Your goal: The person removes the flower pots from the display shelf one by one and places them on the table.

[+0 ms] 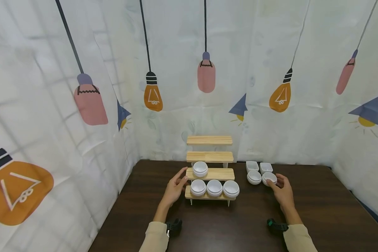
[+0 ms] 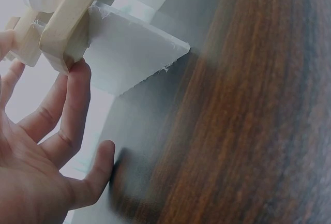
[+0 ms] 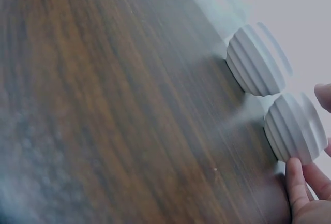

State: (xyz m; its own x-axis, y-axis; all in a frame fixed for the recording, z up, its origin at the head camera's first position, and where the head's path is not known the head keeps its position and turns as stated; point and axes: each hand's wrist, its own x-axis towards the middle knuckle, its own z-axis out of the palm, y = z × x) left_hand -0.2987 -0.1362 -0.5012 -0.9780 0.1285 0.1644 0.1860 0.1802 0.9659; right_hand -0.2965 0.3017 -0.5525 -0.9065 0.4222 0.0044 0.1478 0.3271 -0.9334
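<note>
A four-tier wooden stepped shelf (image 1: 209,174) stands mid-table. Three round white bowls (image 1: 214,188) sit on its lowest step and a small stack of them (image 1: 200,168) on the second step. My left hand (image 1: 177,185) rests with straight fingers against the shelf's left end; in the left wrist view its fingertips (image 2: 77,76) touch the wooden edge (image 2: 62,40). My right hand (image 1: 281,187) holds a ribbed round white bowl (image 1: 269,178) on the table to the right of the shelf. In the right wrist view the thumb and a finger pinch this bowl (image 3: 295,128).
Beside the held bowl stand another round bowl stack (image 1: 254,177), also seen as a ribbed bowl (image 3: 253,61), and two square white dishes (image 1: 259,166). The dark wooden table (image 1: 226,224) is enclosed by a printed curtain (image 1: 91,105) on three sides. The shelf's top two steps hold nothing.
</note>
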